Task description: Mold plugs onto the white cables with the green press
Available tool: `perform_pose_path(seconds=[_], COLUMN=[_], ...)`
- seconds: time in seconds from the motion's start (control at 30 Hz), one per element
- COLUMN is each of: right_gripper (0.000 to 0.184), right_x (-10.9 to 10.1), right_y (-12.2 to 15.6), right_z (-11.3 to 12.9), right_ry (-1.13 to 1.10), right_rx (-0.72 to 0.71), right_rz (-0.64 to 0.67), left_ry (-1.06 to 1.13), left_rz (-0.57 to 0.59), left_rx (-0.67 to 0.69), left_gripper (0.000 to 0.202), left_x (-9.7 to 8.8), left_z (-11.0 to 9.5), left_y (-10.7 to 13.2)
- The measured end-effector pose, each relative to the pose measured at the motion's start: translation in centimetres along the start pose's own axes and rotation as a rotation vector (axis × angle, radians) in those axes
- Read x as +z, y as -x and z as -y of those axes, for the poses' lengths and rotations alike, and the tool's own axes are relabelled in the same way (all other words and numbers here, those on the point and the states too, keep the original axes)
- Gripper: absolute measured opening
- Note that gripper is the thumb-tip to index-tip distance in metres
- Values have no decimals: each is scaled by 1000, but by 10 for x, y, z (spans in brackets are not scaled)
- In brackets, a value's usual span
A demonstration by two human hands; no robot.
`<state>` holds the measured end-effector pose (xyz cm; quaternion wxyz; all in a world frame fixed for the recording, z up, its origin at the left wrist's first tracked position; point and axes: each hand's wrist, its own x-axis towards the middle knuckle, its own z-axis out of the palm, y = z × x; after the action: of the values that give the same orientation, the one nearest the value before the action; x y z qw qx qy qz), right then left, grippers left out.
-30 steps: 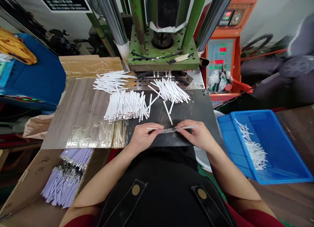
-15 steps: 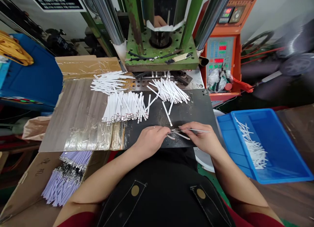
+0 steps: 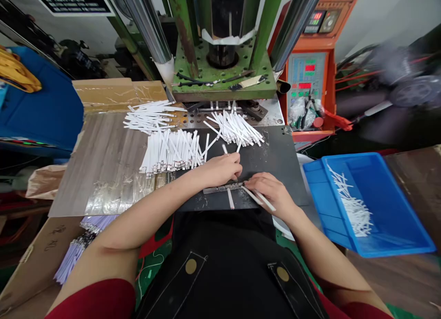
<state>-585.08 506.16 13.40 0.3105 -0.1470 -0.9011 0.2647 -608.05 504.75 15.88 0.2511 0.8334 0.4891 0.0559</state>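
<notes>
Left hand (image 3: 220,170) curled, fingers apparently grasping a white strip (image 3: 230,198) that seems to cross the metal jig (image 3: 223,187). Right hand (image 3: 268,191) pinches two strips (image 3: 262,200) at the jig's end. Jig lies flat on black plate (image 3: 275,149), likely for steady support.

A pale wall (image 3: 386,16) rises behind an orange control cabinet (image 3: 310,80).

This is a factory workshop: a green press (image 3: 193,87) rises behind the worktop (image 3: 272,167), next to an orange control panel (image 3: 306,75) with digital readouts, while loose white strips (image 3: 168,153) lie in batches there and in a blue bin (image 3: 389,209).
</notes>
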Motion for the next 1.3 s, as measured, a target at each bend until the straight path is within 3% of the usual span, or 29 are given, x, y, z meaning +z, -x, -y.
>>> perform_pose_path(seconds=[0.1,0.2,0.3,0.4,0.5,0.57,0.7,0.87,1.0,1.17,1.3], right_gripper=[21,24,29,25,24,24,25,24,23,23,22], right_x=[3,4,4,5,7,7,8,9,8,7,8], right_y=[3,9,14,16,16,16,18,17,15,16,16], right_z=[-3,-7,-9,-8,-7,-6,-6,-5,-5,-6,-6], right_ry=[6,-42,7,56,64,71,89,99,121,121,121], right_rx=[-40,-1,86,124,137,138,149,138,135,132,147], right_rz=[-28,-25,-63,-95,-87,-89,-84,-87,-79,-77,-73], left_ry=[-77,-4,220,351,547,715,828,677,429,103,-75], left_rz=[18,-110,-328,-614,-966,-1060,-901,-789,-703,-603,-483], left_rx=[47,82,63,-101,-345,-425,-384,-334,-250,-127,-123], left_gripper=[13,17,13,6,40,52,11,8,8,10,13], left_x=[1,1,3,13,28,36,46,55,58,45,33], left_z=[0,-4,-10,-12,-12,-13,-19,-33,-35,-36,-44], left_y=[7,31,65,91,100,100,96,89,80,75,72])
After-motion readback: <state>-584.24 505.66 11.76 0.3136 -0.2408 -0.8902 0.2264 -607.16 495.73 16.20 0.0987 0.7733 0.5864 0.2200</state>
